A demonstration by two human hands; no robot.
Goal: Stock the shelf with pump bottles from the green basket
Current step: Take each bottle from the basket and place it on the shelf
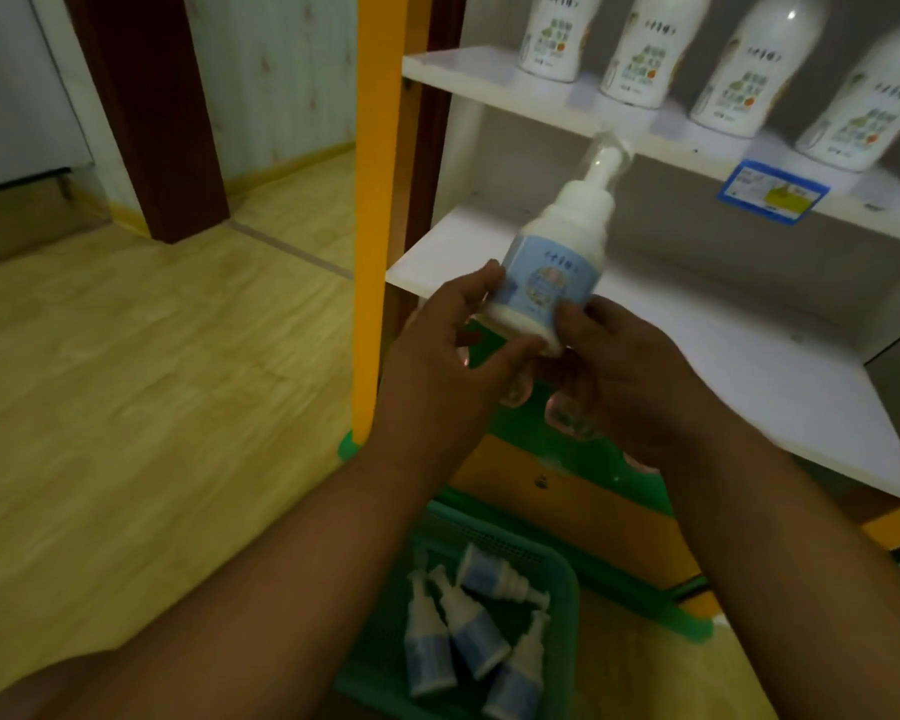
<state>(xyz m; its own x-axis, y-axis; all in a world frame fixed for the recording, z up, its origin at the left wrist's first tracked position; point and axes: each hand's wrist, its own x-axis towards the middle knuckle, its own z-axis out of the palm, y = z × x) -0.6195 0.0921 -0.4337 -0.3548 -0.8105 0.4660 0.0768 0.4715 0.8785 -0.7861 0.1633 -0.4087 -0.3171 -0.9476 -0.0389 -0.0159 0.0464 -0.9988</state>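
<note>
Below the hands' pump bottle (552,275), four more fill the green basket (562,579).

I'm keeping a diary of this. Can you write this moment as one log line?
both hands: hold pump bottle | shelf: bare | green basket: four bottles left

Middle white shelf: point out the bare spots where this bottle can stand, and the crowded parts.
The middle white shelf board shows bare from the orange upright post rightward behind both hands. The upper white shelf is crowded: tall white bottles with green labels line it, leaving only its left end free.
</note>
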